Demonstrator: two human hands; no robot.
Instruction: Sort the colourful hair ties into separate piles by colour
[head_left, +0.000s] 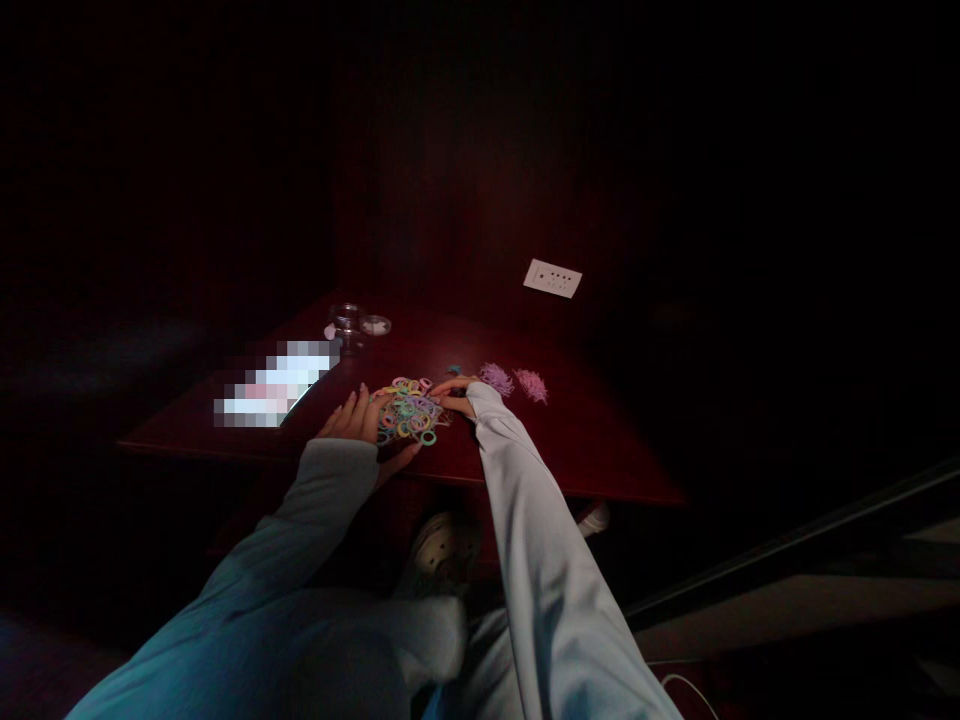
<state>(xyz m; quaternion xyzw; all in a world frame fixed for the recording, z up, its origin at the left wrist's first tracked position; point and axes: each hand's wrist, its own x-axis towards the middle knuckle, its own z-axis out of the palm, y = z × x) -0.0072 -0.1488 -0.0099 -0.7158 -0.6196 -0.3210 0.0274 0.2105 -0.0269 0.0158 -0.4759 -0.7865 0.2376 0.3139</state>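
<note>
A mixed pile of pastel hair ties (409, 408) lies on the dark red table, with thin small bands among the rings. My left hand (360, 418) rests against the pile's left side, fingers spread and thumb below it. At the right edge of the pile is my right hand (456, 392), its thumb and index fingertips brought together; whatever lies between them is too small to make out. Beyond that hand sit a purple heap of thin bands (496, 378) and a pink heap of thin bands (532, 385). A small teal cluster (454, 370) lies just behind it.
On the left of the table (600, 455) lies a bright, blurred-out screen (277, 385). Behind it stand a clear round container (346, 318) and a small round lid or dish (375, 325). A white socket panel (553, 278) is at the back. Surroundings are very dark.
</note>
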